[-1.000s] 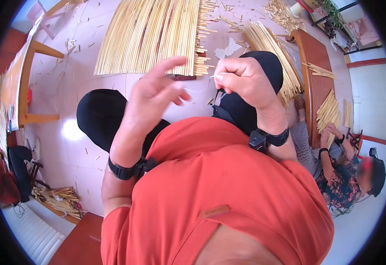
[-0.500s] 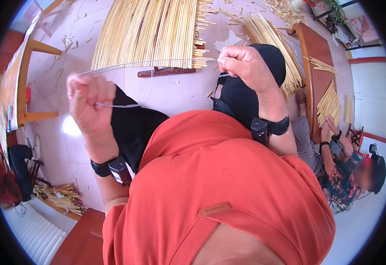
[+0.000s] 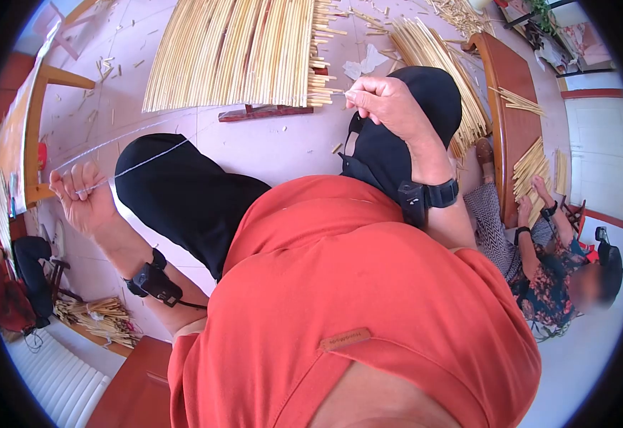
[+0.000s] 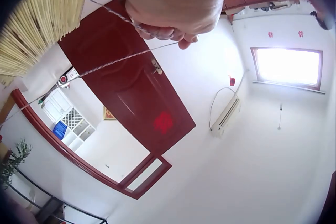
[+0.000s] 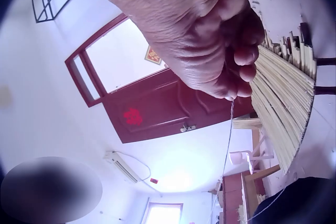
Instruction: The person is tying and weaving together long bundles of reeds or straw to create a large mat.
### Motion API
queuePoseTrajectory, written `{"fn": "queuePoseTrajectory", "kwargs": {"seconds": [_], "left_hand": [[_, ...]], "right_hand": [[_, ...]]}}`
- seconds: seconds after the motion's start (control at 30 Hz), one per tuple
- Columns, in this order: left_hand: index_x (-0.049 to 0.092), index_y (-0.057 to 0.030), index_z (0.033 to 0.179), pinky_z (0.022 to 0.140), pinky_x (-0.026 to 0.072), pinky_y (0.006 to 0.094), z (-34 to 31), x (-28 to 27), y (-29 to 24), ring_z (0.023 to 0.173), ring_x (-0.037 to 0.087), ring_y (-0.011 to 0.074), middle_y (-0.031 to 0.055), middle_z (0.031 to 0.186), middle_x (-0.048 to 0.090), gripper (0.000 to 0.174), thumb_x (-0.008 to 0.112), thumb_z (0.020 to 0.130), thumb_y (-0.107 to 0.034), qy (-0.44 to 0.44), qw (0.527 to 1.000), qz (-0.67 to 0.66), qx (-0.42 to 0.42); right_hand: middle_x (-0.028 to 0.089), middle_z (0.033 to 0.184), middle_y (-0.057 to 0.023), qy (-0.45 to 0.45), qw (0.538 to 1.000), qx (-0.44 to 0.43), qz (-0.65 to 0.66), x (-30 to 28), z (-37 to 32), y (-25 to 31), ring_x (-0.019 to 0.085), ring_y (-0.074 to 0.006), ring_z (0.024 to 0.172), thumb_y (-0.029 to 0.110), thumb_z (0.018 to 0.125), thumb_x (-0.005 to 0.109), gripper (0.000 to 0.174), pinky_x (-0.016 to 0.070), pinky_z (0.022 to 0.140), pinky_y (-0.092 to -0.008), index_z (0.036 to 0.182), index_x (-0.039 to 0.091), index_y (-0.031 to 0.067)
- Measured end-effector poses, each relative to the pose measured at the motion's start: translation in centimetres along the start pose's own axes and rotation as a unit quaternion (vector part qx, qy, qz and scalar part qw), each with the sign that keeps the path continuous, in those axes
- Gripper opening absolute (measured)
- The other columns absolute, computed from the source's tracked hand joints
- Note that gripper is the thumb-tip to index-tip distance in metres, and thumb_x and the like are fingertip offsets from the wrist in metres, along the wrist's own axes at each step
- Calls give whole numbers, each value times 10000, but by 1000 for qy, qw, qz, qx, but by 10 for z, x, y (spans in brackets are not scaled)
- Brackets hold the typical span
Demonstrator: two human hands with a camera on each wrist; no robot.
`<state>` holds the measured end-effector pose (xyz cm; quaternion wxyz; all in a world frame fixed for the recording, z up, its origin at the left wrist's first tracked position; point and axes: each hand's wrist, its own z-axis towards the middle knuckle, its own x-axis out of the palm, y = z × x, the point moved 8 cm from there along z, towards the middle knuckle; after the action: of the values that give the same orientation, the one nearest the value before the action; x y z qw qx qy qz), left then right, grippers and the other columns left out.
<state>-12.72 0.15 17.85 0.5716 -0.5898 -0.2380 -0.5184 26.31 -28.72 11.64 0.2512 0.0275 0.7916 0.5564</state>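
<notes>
My left hand (image 3: 87,200) is out at the far left in the head view, fingers curled round a thin white string (image 3: 153,158). Two strands of this string (image 4: 118,64) run from the hand in the left wrist view. On the other side, over the right knee, my right hand (image 3: 390,105) pinches the string between thumb and fingertips. From that pinch the string (image 5: 229,140) hangs in a long line in the right wrist view. In front of my knees lies a mat of thin pale sticks (image 3: 233,57), its near edge beyond both hands.
A low dark red wooden support (image 3: 265,113) shows under the mat. To the right are a pile of sticks (image 3: 440,78), a brown bench (image 3: 504,93) and a seated person (image 3: 561,278) handling sticks. A wooden table (image 3: 37,135) stands at left. Stick offcuts litter the floor.
My left hand has swung from near the middle out to the far left, now gripping the string and drawing it out. My right hand keeps its pinch and has shifted only slightly.
</notes>
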Motion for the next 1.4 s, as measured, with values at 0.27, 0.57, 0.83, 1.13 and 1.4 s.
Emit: {"fn": "queuePoseTrajectory", "kwargs": {"seconds": [0.27, 0.57, 0.83, 1.13, 1.4], "left_hand": [[614, 5, 945, 493, 251, 255, 1, -41, -23, 484, 283, 91, -20, 548, 297, 182, 528, 961, -155, -52, 999, 10, 11], [654, -8, 838, 742, 493, 310, 24, -55, -56, 820, 626, 144, 94, 882, 664, 189, 591, 864, -184, 126, 261, 950, 114], [643, -24, 940, 650, 503, 230, 68, -18, -20, 679, 619, 87, 76, 754, 658, 267, 540, 938, -271, -66, 525, 820, -219], [523, 27, 1006, 715, 492, 409, 194, 149, 158, 767, 554, 273, 188, 807, 556, 281, 388, 971, -217, 95, 892, 387, -213], [677, -66, 1016, 543, 468, 257, -20, 21, 231, 578, 623, 106, 33, 800, 686, 272, 613, 865, -283, 245, 451, 630, -584]], "right_hand": [[597, 696, 12, -86, 994, -52, 49, -14, 4, -5, 464, -16, 561, 148, 905, 619, 137, 367, 501, -165, 866, 689, 37], [654, 873, -97, -220, 874, -77, 426, -69, 14, -43, 570, -92, 677, 62, 864, 649, 48, 384, 500, -196, 854, 618, 26], [668, 960, -179, -224, 848, -112, 467, -75, 38, -36, 675, -187, 766, 92, 887, 578, 73, 476, 525, -245, 853, 563, 29], [659, 894, -185, -202, 878, -103, 421, -53, 59, 0, 688, -238, 709, 113, 940, 481, 86, 579, 570, -323, 966, 485, 32], [626, 827, -85, -171, 905, -76, 382, -40, 77, -29, 624, -138, 640, 75, 942, 532, 39, 553, 575, -271, 958, 530, 39]]}}
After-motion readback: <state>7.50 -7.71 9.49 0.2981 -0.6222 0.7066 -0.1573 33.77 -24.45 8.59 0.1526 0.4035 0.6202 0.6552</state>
